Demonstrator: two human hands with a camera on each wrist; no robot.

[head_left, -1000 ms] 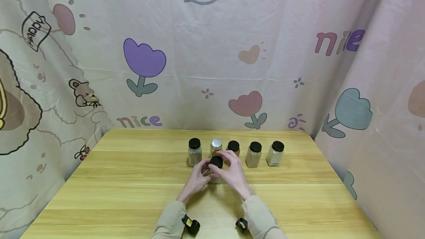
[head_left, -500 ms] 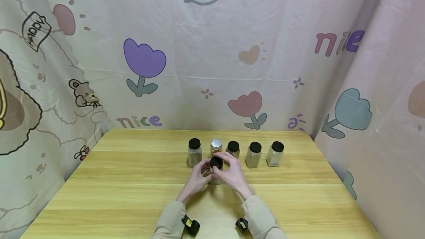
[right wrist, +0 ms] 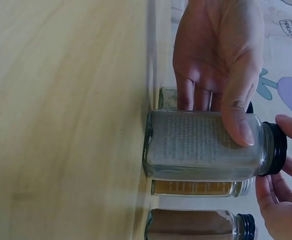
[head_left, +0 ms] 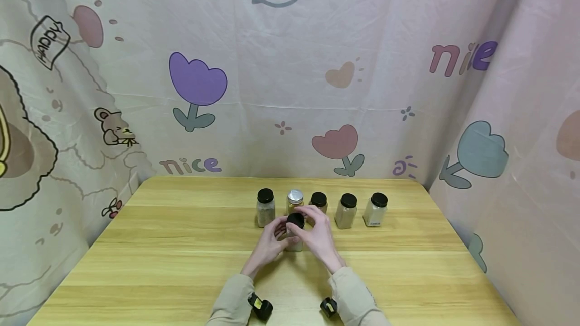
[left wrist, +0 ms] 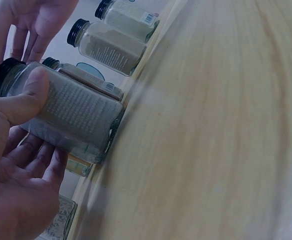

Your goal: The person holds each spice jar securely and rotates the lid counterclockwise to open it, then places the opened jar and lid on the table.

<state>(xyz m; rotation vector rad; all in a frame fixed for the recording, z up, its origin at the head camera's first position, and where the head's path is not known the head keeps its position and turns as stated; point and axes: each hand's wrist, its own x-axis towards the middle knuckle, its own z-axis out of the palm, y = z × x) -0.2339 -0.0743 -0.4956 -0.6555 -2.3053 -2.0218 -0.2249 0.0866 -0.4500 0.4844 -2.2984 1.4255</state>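
Observation:
A clear, square-sided glass spice jar (right wrist: 196, 145) with small print on one face and pale greyish contents stands on the table in front of a row of similar jars. My left hand (head_left: 268, 246) grips its body, thumb on the printed face and fingers behind, as the left wrist view shows. Around the black lid (right wrist: 277, 150), my right hand (head_left: 318, 238) pinches with its thumb and fingertips. The lid sits on the jar's mouth. Part of the jar's body is hidden by both hands in the head view.
Behind the held jar stand a black-lidded jar (head_left: 266, 210) at the left, a silver-lidded jar (head_left: 295, 197) with yellow contents, a brown-filled jar (right wrist: 191, 225), and two pale jars (head_left: 346, 213) (head_left: 375, 211) to the right. A printed curtain (head_left: 272, 74) surrounds the wooden table (head_left: 172, 245).
My right thumb and fingers shifted round the lid, then came back to about their earlier position. The left hand and the jar stay in place.

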